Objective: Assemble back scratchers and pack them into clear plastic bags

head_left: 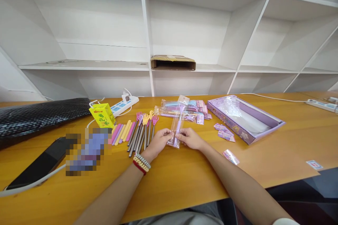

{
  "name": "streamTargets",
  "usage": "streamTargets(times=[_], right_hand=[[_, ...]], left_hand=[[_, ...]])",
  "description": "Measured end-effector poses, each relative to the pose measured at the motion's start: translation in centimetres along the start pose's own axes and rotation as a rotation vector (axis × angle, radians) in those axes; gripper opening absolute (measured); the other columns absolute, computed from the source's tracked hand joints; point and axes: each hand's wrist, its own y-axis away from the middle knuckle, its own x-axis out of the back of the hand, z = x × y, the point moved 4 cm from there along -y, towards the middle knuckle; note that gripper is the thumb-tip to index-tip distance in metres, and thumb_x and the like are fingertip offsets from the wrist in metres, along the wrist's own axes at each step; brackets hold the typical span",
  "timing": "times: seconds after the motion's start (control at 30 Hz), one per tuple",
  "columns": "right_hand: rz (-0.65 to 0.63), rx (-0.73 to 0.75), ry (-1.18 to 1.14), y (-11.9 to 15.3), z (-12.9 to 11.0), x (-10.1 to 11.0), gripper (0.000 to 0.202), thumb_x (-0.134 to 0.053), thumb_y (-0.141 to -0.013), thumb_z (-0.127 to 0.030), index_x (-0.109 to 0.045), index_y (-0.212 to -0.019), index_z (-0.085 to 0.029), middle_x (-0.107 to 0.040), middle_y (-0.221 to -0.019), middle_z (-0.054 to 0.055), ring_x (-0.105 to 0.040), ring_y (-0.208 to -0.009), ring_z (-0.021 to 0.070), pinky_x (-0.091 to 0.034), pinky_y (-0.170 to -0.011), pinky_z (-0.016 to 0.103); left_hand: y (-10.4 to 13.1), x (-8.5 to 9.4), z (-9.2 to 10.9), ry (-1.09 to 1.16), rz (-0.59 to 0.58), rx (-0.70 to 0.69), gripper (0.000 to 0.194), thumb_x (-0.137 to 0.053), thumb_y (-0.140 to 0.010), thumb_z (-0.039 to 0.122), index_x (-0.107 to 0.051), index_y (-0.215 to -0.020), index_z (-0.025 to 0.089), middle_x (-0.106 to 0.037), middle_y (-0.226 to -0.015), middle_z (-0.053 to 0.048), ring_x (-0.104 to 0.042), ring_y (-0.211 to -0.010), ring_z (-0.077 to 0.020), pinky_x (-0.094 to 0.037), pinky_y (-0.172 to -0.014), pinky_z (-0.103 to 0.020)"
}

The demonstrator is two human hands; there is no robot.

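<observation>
A clear plastic bag with a purple claw-headed stick inside hangs between my hands, claw end up. Its lower left edge is pinched by my left hand, and my right hand pinches the lower right edge. Just beyond lie several bagged sticks with pink and purple cards. Left of my left hand are metal rods with pink, purple and yellow claw heads. Beside them is a row of coloured tubes. Small purple cards lie to the right of my right hand.
A purple open box stands at the right. At the left are a yellow carton, a power strip, a black phone and a black textured bundle. A cardboard box sits on the shelf.
</observation>
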Motion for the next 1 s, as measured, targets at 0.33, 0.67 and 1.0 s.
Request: streamTargets(times=[0.33,0.67,1.0], right_hand=[[0.013,-0.007,0.007,0.0,0.0,0.0,0.044,-0.045,-0.082,-0.055,-0.055,-0.072,-0.013,-0.044,-0.055,-0.004,-0.038,-0.052,0.0082,-0.029,-0.05,0.021],[-0.014,-0.076,-0.022,-0.2,1.0,-0.1,0.05,-0.038,-0.083,-0.06,-0.047,-0.064,-0.016,-0.046,-0.052,-0.003,-0.04,-0.045,0.0074,-0.032,-0.047,0.021],[-0.009,-0.098,-0.088,-0.1,0.7,-0.1,0.043,-0.058,-0.073,-0.057,-0.056,-0.077,-0.014,-0.056,-0.064,0.0,-0.048,-0.05,0.0079,-0.04,-0.049,0.021]], left_hand=[[0.2,-0.2,-0.2,0.182,-0.043,0.129,0.027,-0.07,-0.065,0.032,-0.058,-0.081,0.013,-0.059,-0.076,-0.003,-0.058,-0.07,-0.0153,-0.049,-0.066,-0.031],[0.0,0.0,-0.8,0.14,-0.062,0.093,0.03,-0.072,-0.064,0.028,-0.055,-0.084,0.013,-0.062,-0.074,-0.004,-0.06,-0.067,-0.0159,-0.051,-0.067,-0.034],[-0.3,0.4,-0.3,0.063,0.038,-0.041,0.027,-0.068,-0.066,0.029,-0.053,-0.083,0.015,-0.061,-0.078,-0.002,-0.059,-0.074,-0.0149,-0.049,-0.069,-0.03]])
